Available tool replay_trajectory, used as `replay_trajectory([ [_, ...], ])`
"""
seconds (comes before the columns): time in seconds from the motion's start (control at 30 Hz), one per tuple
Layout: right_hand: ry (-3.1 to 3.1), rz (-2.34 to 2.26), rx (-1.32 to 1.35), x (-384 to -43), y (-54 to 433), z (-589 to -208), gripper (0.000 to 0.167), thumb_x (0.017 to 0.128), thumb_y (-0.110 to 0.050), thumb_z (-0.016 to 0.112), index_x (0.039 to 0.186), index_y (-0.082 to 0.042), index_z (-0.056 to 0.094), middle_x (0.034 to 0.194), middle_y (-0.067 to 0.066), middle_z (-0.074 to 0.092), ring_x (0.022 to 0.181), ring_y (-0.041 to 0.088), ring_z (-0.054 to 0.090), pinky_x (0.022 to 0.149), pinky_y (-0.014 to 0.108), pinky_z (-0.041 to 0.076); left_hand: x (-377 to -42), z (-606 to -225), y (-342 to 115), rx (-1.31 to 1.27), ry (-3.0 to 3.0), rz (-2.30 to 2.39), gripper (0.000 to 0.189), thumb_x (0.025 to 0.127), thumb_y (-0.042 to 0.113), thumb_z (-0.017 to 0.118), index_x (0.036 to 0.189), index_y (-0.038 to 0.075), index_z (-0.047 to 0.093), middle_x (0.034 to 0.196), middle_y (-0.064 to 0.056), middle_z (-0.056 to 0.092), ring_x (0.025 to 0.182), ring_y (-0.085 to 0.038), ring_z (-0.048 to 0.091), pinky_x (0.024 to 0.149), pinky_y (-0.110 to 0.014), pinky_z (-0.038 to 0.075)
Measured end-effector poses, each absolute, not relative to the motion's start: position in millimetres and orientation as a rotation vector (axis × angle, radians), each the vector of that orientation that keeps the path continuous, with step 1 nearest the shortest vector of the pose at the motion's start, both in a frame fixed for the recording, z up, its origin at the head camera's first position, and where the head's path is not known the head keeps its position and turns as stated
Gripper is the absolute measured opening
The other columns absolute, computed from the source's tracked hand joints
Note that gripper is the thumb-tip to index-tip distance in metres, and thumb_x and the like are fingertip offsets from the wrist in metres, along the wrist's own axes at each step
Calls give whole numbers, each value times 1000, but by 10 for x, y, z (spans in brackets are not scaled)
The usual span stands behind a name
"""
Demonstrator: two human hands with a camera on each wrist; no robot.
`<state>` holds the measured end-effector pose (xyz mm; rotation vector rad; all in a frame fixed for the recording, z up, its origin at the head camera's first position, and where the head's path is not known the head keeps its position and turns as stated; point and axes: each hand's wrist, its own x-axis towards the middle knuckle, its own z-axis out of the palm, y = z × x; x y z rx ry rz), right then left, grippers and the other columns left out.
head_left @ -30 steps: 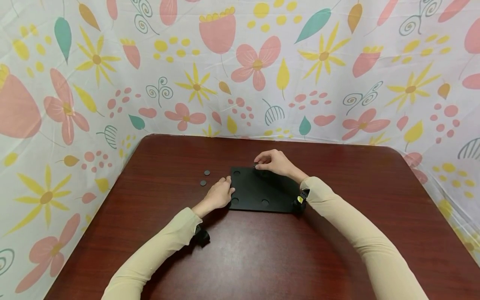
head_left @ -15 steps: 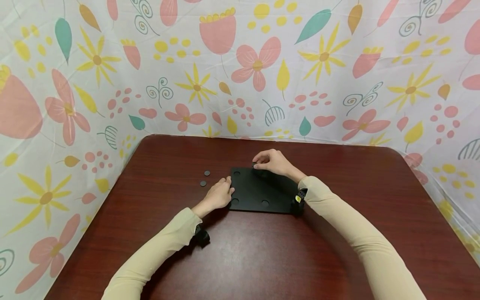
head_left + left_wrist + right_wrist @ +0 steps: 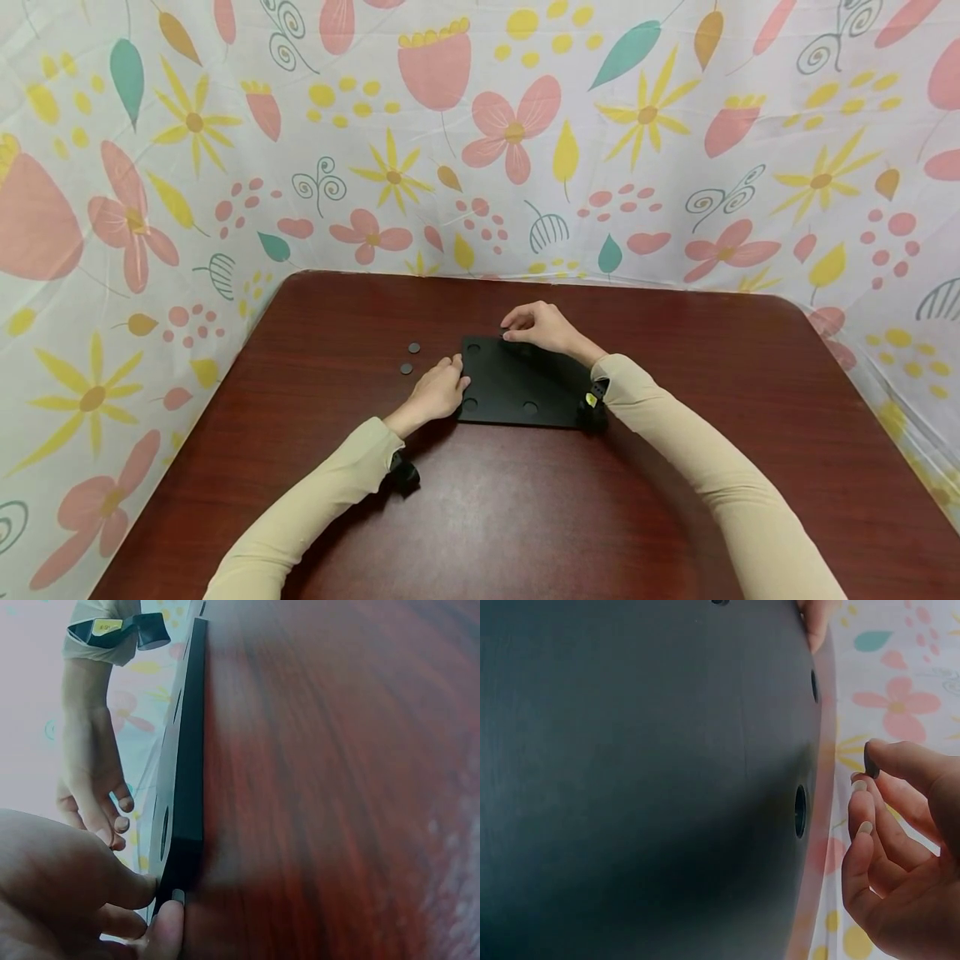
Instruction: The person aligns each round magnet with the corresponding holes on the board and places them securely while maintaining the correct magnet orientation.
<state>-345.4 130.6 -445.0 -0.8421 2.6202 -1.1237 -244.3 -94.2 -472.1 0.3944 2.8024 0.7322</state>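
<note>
A flat black board (image 3: 510,375) with round recesses lies on the table. My left hand (image 3: 437,387) holds its left edge; in the left wrist view, fingertips (image 3: 169,930) sit right at the board's end. Over the far edge, my right hand (image 3: 546,327) pinches a small dark disc (image 3: 871,760) between thumb and fingers, above the board in the head view. The right wrist view shows a round recess (image 3: 801,812) near that hand. Two more dark discs, one farther (image 3: 414,347) and one nearer (image 3: 406,368), lie left of the board.
The reddish-brown wooden table (image 3: 480,517) extends around the board on all sides. A white curtain with flower prints (image 3: 517,167) hangs behind the table and along its left side. Each wrist carries a small black camera, such as the left one (image 3: 405,475).
My right hand has shifted slightly left along the board's far edge, keeping the disc pinched. My left hand stays in place on the board's left edge.
</note>
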Motion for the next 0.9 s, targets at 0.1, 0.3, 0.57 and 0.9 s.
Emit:
replay_trajectory([
  [0.1, 2620, -1121, -848, -3453, 1281, -4452, 21, 88, -18, 72, 107, -8, 72, 97, 8, 74, 84, 19, 69, 71, 33, 55, -2433, -4700, -936, 395, 2811, 704, 54, 103, 18, 48, 146, -9, 32, 136, -28, 48, 77, -26, 59, 62, -32, 43],
  [0.3, 2620, -1111, -871, -3449, 1240, -4451, 21, 88, -17, 72, 106, -7, 72, 95, 8, 73, 83, 18, 69, 74, 33, 56, -2448, -4705, -924, 351, 2801, 697, 54, 103, 20, 47, 148, -6, 31, 139, -26, 46, 98, -34, 63, 74, -39, 50],
  [0.57, 2605, -1116, -873, -3442, 1175, -4468, 19, 88, -17, 72, 106, -9, 73, 94, 8, 73, 82, 19, 69, 73, 32, 55, -2431, -4686, -909, 338, 2815, 651, 55, 103, 23, 47, 149, -4, 31, 139, -24, 47, 99, -32, 63, 73, -36, 49],
  [0.9, 2591, -1113, -888, -3407, 1110, -4469, 21, 87, -16, 73, 106, -7, 72, 96, 10, 73, 83, 18, 69, 74, 32, 56, -2426, -4680, -896, 343, 2826, 627, 55, 103, 23, 47, 148, -5, 32, 138, -25, 48, 99, -34, 63, 73, -37, 50],
])
